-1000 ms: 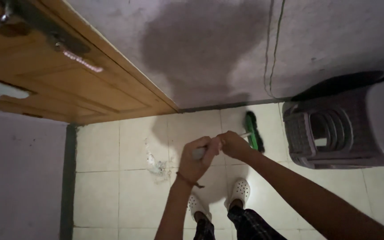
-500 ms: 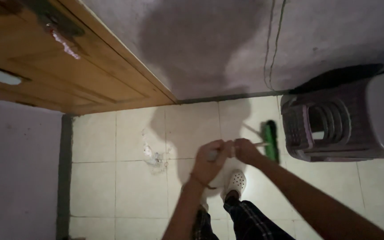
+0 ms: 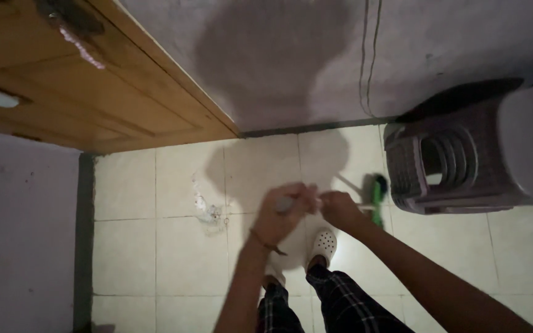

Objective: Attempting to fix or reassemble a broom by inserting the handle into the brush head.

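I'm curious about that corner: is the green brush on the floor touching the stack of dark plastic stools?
Apart. The head view shows the green brush lying on the pale tiles with a strip of bare floor between it and the stack of dark plastic stools.

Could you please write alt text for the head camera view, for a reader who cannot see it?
Seen from above, a person's left hand and right hand meet over a small, blurred item above a pale tiled floor. A green brush lies beside stacked plastic stools; a wooden door stands on the left.
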